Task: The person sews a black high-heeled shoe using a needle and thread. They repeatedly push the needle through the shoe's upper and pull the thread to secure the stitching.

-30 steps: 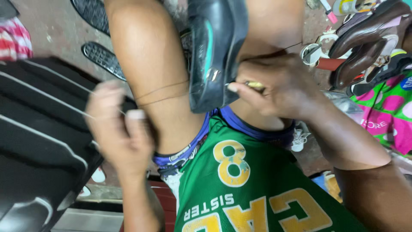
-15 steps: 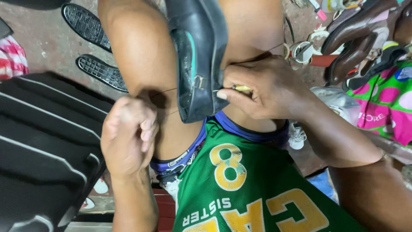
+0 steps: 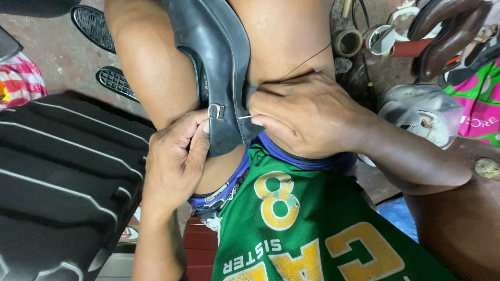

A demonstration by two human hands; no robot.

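A black leather shoe [image 3: 219, 67] is seen wedged between the person's bare knees, its heel end pointing down toward the green jersey [image 3: 307, 224]. The left hand [image 3: 174, 161] is pressed against the shoe's lower left edge, with the fingers [image 3: 195, 138] curled and closed on the leather just below a small metal buckle [image 3: 216, 111]; the thumb is laid along the side of the upper. The right hand [image 3: 307, 117] is set against the shoe's right edge, where the thumb and forefinger are pinched tightly on a thin metal needle [image 3: 245, 117], whose tip is buried in the seam of the shoe. The remaining fingers of that hand are folded inward rather than spread. A dark thread [image 3: 304, 62] is drawn from under the right hand up and to the right across the thigh. To the left, a black ribbed case [image 3: 62, 177] is seen, and two black shoe soles [image 3: 99, 47] are laid on the concrete floor [image 3: 52, 57] above it. At the upper right, a roll of tape [image 3: 348, 42] and several dark brown shoes [image 3: 448, 31] are gathered, with a crumpled plastic bag [image 3: 427, 112] near the right forearm.
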